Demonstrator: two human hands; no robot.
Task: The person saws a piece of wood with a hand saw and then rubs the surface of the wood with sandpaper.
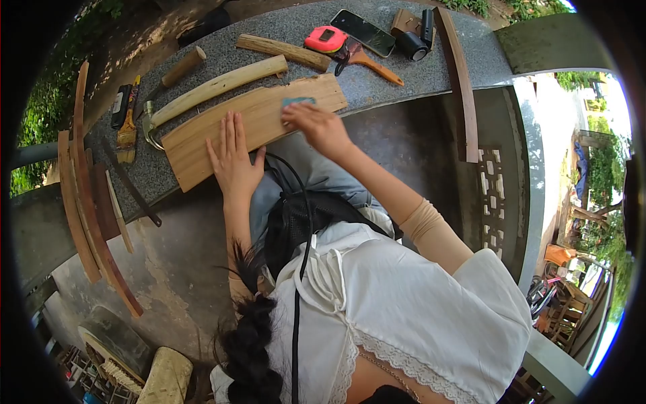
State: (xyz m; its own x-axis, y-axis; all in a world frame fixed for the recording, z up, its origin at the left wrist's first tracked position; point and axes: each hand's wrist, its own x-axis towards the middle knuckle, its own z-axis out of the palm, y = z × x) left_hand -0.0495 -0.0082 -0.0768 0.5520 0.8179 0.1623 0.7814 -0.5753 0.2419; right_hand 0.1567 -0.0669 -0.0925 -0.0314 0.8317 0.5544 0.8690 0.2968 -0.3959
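Note:
A flat wooden board (pixel 202 149) lies slantwise along the near edge of the speckled stone tabletop (pixel 266 25). My left hand (pixel 235 158) is spread flat on it, fingers pointing away from me. Farther right, my right hand (pixel 321 129) has its fingers closed on a small blue-green sheet (pixel 298 102), which looks like sandpaper and lies against the board's face. Part of the sheet is hidden under the fingers. Just beyond the board rests a claw hammer (pixel 219 89) with a pale wooden handle, its metal head beside the board's left end.
Behind are a wooden stick (pixel 282 51), red tape measure (pixel 326 40), phone (pixel 363 32), orange-handled paintbrush (pixel 377 69) and black cylinder (pixel 412 46). A long strip (pixel 460 84) overhangs at right. Leftward lie another paintbrush (pixel 127 135) and several wooden strips (pixel 84 182). A black cable (pixel 304 236) crosses my lap.

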